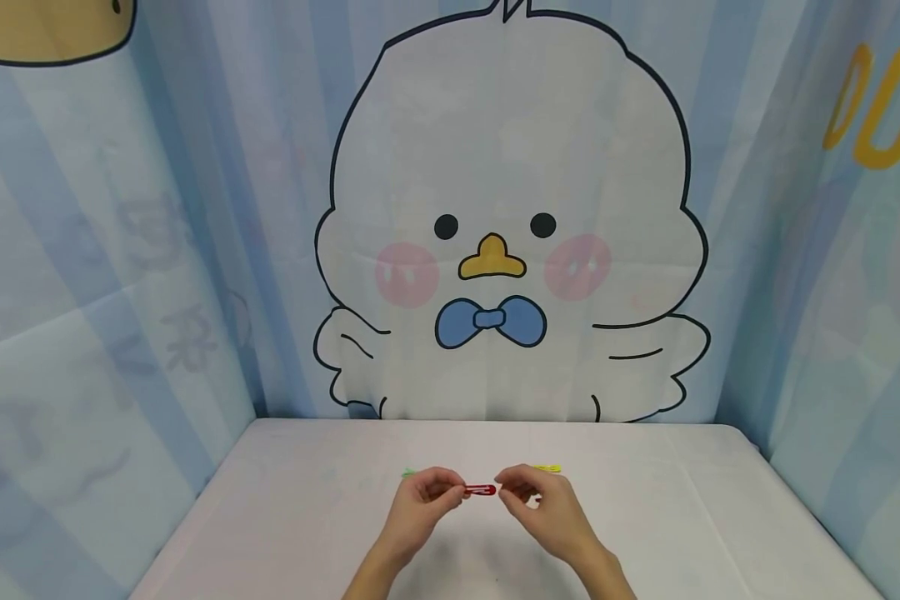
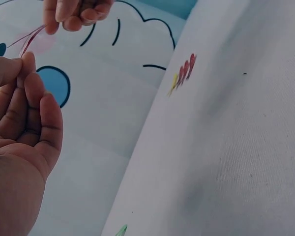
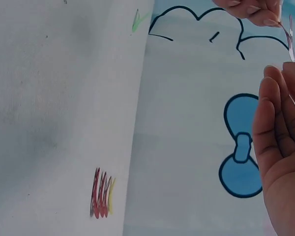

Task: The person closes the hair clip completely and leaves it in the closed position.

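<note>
A red snap hair clip (image 1: 482,490) is pinched at one end between the thumb and forefinger of my left hand (image 1: 423,504). In the left wrist view the clip (image 2: 32,39) spreads into a narrow V, with its joined end toward my right hand (image 1: 547,508). The right fingertips are right at that end, thumb and forefinger a little apart, and the clip's rounded tip shows uncovered in the head view. Both hands are raised over the white table (image 1: 307,500), the clip level between them.
Beyond my right hand lies a row of several red clips (image 3: 100,194) with a yellow clip (image 1: 547,468) beside them. A green clip (image 1: 408,472) lies at the back left of the table. Behind it hangs a blue-striped cloth (image 1: 285,250) with a cartoon duck.
</note>
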`<state>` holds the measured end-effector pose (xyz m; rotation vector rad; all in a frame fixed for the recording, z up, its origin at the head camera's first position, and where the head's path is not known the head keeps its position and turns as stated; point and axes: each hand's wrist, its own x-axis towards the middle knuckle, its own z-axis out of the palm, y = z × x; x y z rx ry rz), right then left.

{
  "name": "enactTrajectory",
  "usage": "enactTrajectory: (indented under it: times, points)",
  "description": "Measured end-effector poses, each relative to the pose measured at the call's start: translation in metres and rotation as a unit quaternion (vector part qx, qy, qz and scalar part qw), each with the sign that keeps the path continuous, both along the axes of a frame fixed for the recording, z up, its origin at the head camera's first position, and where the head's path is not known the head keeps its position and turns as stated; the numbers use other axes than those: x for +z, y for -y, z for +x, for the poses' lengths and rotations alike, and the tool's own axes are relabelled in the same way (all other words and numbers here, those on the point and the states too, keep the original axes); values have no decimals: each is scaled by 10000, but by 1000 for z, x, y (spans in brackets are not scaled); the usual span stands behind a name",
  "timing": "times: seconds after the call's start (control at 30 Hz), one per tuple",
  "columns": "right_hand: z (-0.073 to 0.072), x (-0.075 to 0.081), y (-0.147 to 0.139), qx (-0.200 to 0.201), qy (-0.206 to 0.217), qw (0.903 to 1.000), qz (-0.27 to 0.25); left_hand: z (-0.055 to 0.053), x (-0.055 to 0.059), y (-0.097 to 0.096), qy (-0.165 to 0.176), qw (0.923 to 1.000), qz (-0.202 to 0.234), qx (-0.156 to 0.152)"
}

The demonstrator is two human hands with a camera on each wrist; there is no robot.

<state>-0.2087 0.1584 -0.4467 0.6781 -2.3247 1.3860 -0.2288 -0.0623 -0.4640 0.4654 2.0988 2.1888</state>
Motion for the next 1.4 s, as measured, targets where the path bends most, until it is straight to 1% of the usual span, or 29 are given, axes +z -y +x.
enactTrajectory:
  times: [0.2,0.37,0.6,0.7,0.9,1.07,1.13,1.23,1.4]
  points:
    - [1,-3,4,220,-121,9996,-138,1,-2,-1,-5,10000,0,4]
    - [0,-5,7,156,-246,9990,-332,2,-5,-3,-31,10000,-20,-34]
    - [0,-6,8,144,-356,9982,-453,6,-2,-5,-59,9997,24,-249]
    - [-1,-8,8,135,-454,9976,-510,7,-3,-5,-100,9996,49,-263]
    - [0,-11,9,165,-431,9966,-687,6,-5,-8,-340,9994,20,-33]
    - [-1,-10,10,136,-505,9961,-704,6,-4,-11,-464,9985,-203,209]
    - [-1,-10,11,82,-557,9962,-665,6,-4,-11,-458,9981,-296,294]
    - [-2,-12,11,26,-523,9968,-597,4,-6,-12,-390,9977,-396,400]
    - [0,-13,11,0,-296,9983,-511,7,-7,-15,-340,9955,-663,591]
